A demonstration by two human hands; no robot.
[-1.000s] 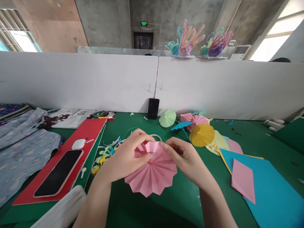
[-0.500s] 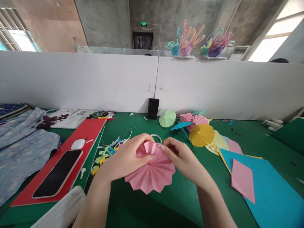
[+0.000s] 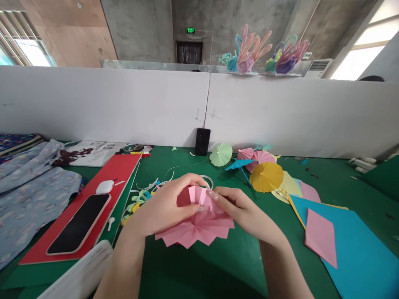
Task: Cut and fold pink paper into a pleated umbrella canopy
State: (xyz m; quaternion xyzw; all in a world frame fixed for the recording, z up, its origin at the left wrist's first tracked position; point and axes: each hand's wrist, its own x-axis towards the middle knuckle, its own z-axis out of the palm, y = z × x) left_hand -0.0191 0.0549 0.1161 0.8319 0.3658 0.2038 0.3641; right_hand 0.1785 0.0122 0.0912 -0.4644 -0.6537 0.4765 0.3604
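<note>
Between my two hands is a pleated pink paper disc with a zigzag edge, its folds meeting at a centre point. My left hand is closed on its left and far side, the thumb lying across the folds. With thumb and fingers my right hand pinches the far right edge. The far part of the disc stands up between the fingertips, and some of it is hidden behind them. A white wire loop shows just beyond the hands.
Finished paper umbrellas, green, blue and yellow, stand at the back right. Blue paper with a folded pink piece lies right. Left are a phone on a red folder, an earbud and paper scraps.
The pink disc has tipped, so its near edge appears flatter and wider. Both hands keep their hold and have shifted only slightly. The whole view has moved a little.
</note>
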